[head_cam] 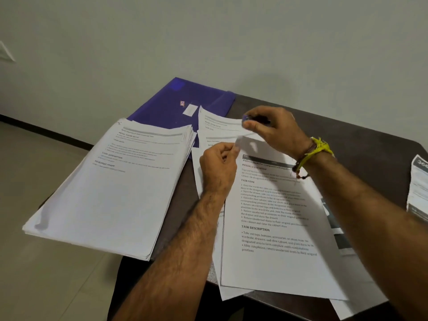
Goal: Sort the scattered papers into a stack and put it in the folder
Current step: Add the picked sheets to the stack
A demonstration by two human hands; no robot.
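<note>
A thick stack of printed papers (120, 188) lies at the left, hanging over the table's left edge. A blue folder (176, 105) lies closed at the back, partly under the stack and loose sheets. Loose printed sheets (273, 228) overlap in front of me. My left hand (218, 169) pinches the top left corner of the uppermost sheet. My right hand (275, 128) holds a small dark blue object, perhaps a pen or clip, just above that sheet's top edge. Further sheets (217, 126) show behind the hands.
The dark table (359, 140) is small and stands against a pale wall. More printed papers (419, 188) lie at its right edge. Sheets overhang the front edge. Light floor tiles lie to the left.
</note>
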